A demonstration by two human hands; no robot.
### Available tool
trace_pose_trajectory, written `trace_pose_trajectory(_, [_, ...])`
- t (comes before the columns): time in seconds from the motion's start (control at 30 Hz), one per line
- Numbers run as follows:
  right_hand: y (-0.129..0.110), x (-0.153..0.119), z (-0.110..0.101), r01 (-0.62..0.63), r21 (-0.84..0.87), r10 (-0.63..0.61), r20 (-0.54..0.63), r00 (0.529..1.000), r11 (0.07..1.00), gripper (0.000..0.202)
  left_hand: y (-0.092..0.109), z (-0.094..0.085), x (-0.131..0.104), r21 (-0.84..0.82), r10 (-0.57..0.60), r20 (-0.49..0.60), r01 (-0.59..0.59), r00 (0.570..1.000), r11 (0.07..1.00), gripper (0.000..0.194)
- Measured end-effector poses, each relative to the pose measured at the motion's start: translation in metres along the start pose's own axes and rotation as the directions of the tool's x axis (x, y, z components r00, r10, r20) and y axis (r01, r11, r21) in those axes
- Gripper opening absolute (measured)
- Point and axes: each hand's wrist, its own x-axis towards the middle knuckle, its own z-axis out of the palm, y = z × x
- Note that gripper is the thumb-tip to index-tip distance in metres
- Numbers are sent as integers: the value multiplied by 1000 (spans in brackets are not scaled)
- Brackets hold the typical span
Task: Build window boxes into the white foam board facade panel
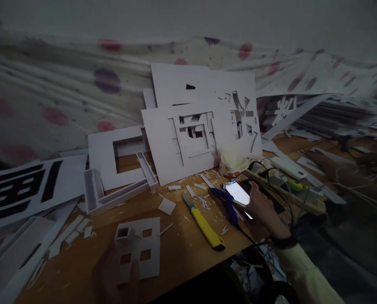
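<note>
My left hand (114,270), dim and partly blurred, grips the lower left of a square white board piece (153,245) with the thumb on top. Square holes are cut through that piece, and a small white box tube (125,233) stands at its upper-left corner. My right hand (264,209) is closed on the right edge of a smartphone (238,193) with a lit screen. Just left of the phone lies a blue glue gun (228,204), its cord running toward the table edge. A yellow utility knife (207,228) rests between my hands, blade pointing away.
Cut-out white boards (163,139) lean against a spotted cloth (71,84). A paper cup (232,166), a power strip (308,202) with cables, and white scraps (204,202) lie around. Another person's hands (321,164) are at right. A waste bin (254,270) sits below the edge.
</note>
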Motion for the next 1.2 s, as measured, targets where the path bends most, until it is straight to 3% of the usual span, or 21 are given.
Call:
trace_pose_trajectory(0.33, [11, 9, 11, 79, 62, -76, -35, 996, 995, 101, 0, -2, 0, 10, -9, 30, 9, 1000, 1000, 44])
trace_pose_trajectory(0.53, [9, 3, 12, 5, 117, 4, -78, 997, 993, 103, 8, 1, -5, -30, -63, -47, 61, 997, 998, 50])
trace_pose_trajectory(0.7, [10, 1, 13, 15, 142, 1, -111, 994, 990, 101, 1, 0, -3, 10, -17, -19, 17, 1000, 1000, 46])
trace_pose_trajectory(1.0, [11, 0, 18, 39, 185, -13, -137, 990, 982, 84, 9, 1, -6, -8, -74, -51, 73, 996, 997, 48])
trace_pose_trajectory(1.2, [7, -7, 11, 4, 207, 25, -136, 990, 978, 86, 9, 1, -7, -22, -122, -50, 121, 991, 992, 51])
